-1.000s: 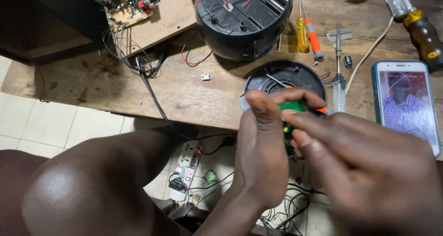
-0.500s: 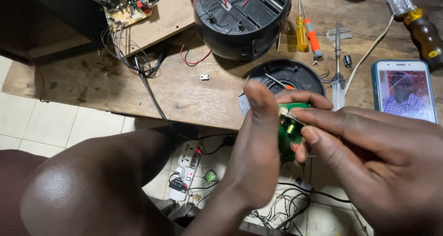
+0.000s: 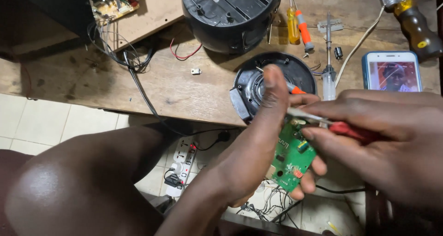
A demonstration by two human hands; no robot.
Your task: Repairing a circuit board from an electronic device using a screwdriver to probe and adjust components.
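**Hands at work on a green circuit board**

The left hand (image 3: 258, 148) grips a small green circuit board (image 3: 291, 155), thumb raised toward twelve o'clock and fingertips curling under the board's edge at five o'clock. The right hand (image 3: 392, 143) is closed round a red-handled screwdriver (image 3: 344, 130), whose metal shaft points toward nine o'clock and meets the top of the board. Both hands hang off the near edge of the wooden table (image 3: 175, 83), above a white power strip (image 3: 181, 164) on the tiled floor.

At twelve o'clock from the board lies a round black cover (image 3: 249, 86), with the black round housing (image 3: 230, 14) beyond it. At two o'clock sits a phone (image 3: 392, 72) with a lit screen; a second circuit board (image 3: 115, 0) rests at ten o'clock.

The step in hand looks like probing or prying a part on the board. The next move seems to call for a steady left-hand hold and light, exact pressure from the tip, since a slip could scratch the board.
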